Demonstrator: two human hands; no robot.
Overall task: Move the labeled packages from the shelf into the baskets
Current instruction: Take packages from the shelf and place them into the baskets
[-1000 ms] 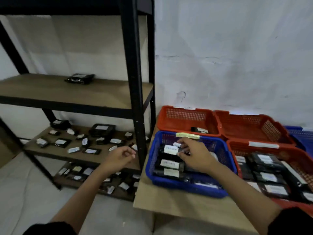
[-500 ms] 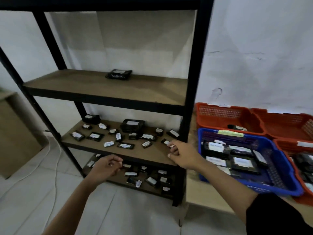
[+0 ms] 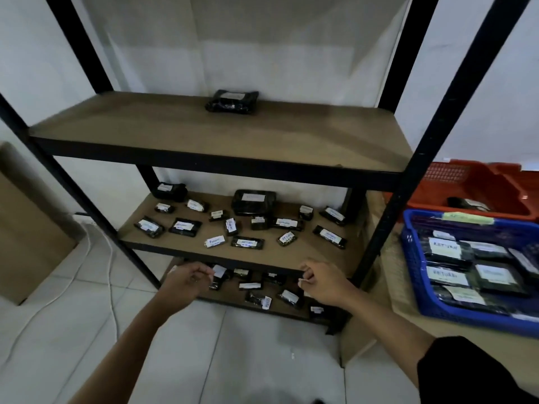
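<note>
A black metal shelf unit (image 3: 390, 176) holds the labeled packages. One black package (image 3: 232, 101) lies alone at the back of the upper board. Several small black packages with white labels (image 3: 248, 242) are spread over the middle board, and several more (image 3: 287, 295) lie on the bottom board. My left hand (image 3: 186, 279) hovers in front of the bottom board with loosely curled fingers, close to a white-labeled package (image 3: 218, 271). My right hand (image 3: 323, 282) is at the middle board's front edge, fingers loosely curled, nothing visibly held. A blue basket (image 3: 411, 258) at the right holds labeled packages.
An orange basket (image 3: 478, 182) with one package stands behind the blue one, both on a low wooden board (image 3: 408, 325). A cardboard box (image 3: 26, 228) leans at the left. A white cable (image 3: 96, 258) runs over the tiled floor.
My view swung left from the baskets to the shelf. My right hand left the blue basket and dropped to the lower boards. My left hand moved toward the bottom board.
</note>
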